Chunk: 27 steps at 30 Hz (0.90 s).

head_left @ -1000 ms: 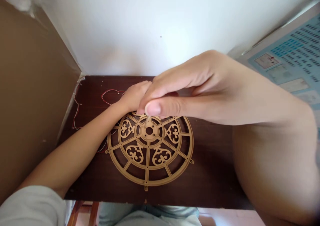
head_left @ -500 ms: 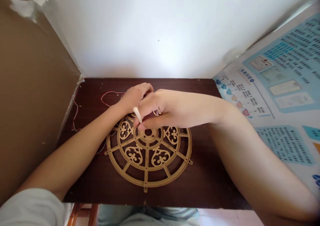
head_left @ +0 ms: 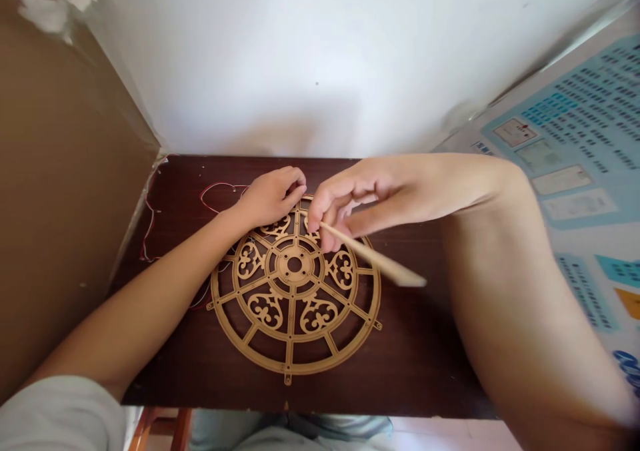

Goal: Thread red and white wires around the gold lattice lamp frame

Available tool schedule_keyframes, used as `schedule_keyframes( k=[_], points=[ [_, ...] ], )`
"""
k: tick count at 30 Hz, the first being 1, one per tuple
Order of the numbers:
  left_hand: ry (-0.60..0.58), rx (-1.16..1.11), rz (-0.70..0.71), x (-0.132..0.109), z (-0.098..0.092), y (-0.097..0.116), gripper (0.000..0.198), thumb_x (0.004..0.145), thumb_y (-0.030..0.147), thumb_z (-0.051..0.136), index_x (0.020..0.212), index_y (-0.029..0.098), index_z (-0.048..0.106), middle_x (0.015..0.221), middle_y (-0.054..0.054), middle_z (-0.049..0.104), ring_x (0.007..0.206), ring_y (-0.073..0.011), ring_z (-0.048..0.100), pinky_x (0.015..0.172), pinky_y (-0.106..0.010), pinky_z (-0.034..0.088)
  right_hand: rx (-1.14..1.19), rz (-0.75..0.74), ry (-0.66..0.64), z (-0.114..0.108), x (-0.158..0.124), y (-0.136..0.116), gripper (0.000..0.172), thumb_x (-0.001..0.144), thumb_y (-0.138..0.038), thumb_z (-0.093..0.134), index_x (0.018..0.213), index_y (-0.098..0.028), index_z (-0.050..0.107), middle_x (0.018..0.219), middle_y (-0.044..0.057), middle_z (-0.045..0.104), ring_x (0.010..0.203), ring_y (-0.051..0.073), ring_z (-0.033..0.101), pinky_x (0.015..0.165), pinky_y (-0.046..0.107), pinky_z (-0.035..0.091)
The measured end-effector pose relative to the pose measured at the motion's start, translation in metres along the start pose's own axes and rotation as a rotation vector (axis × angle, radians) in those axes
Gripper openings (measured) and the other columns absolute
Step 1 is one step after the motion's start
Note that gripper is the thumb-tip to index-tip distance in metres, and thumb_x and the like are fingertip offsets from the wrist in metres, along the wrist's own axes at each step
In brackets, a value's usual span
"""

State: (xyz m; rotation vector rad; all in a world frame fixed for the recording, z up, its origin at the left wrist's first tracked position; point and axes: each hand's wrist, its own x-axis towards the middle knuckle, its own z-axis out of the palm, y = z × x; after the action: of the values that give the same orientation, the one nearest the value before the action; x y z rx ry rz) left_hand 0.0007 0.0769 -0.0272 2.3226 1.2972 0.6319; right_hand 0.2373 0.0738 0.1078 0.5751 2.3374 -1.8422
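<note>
Held stick (head_left: pixel 380 259) pinched in right hand (head_left: pixel 367 196) over wheel (head_left: pixel 307 264).
Rested left hand (head_left: pixel 270 194) near wheel's far edge; could not tell grip.

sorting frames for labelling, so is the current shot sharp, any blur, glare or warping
Head view: the pale stick in the right hand is smeared, mostly at its wide end; the openwork wheel looks fairly crisp. Head view: the white wall is bright, with soft shadow low down. Head view: the poster slants at the right, its small text unreadable.
</note>
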Motion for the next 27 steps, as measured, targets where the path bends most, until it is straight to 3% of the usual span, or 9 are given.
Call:
schedule_keyframes(
  k=[3,5,11,17,27],
  points=[
    [-0.007,0.004,0.014,-0.001,-0.002,0.001,0.016,0.104,0.032,0.053,0.104,0.021,0.066,0.106,-0.007,0.075,0.094,-0.024,0.068,0.082,-0.037,0.049,-0.022,0.033,-0.019,0.0,0.008,0.007,0.033,0.096,-0.047,0.085,0.103,-0.017,0.075,0.09,0.001,0.075,0.081,0.013,0.067,0.074,0.024,0.05],
    [0.001,0.006,0.016,0.0,-0.002,0.001,0.018,0.106,0.033,0.052,0.105,0.021,0.065,0.107,-0.008,0.075,0.095,-0.0242,0.068,0.083,-0.037,0.049,-0.055,0.051,-0.027,0.001,0.013,0.012,0.038,0.099,-0.054,0.081,0.094,-0.016,0.078,0.085,0.002,0.075,0.076,0.013,0.064,0.072,0.025,0.049],
    [-0.001,0.006,0.023,0.001,0.0,0.0,0.018,0.106,0.033,0.05,0.104,0.022,0.064,0.109,-0.008,0.074,0.095,-0.0242,0.067,0.083,-0.038,0.048,-0.09,0.13,-0.013,0.003,0.02,0.016,0.053,0.104,-0.066,0.069,0.099,-0.015,0.084,0.081,0.006,0.077,0.07,0.014,0.064,0.068,0.026,0.05],
    [0.024,-0.012,0.039,0.0,0.001,-0.002,0.017,0.105,0.033,0.05,0.103,0.021,0.063,0.107,-0.008,0.074,0.094,-0.024,0.066,0.082,-0.038,0.047,-0.127,0.097,0.082,0.002,0.011,0.008,0.051,0.104,-0.065,0.068,0.093,-0.017,0.081,0.077,0.003,0.073,0.07,0.013,0.061,0.067,0.027,0.047],
    [0.002,-0.008,0.017,0.0,-0.001,0.002,0.014,0.103,0.03,0.053,0.104,0.022,0.064,0.107,-0.007,0.075,0.093,-0.0239,0.067,0.081,-0.037,0.048,-0.198,0.081,0.081,0.009,0.01,-0.006,0.038,0.108,-0.051,0.065,0.094,-0.019,0.079,0.078,0.001,0.071,0.075,0.015,0.063,0.074,0.029,0.048]
  ],
)
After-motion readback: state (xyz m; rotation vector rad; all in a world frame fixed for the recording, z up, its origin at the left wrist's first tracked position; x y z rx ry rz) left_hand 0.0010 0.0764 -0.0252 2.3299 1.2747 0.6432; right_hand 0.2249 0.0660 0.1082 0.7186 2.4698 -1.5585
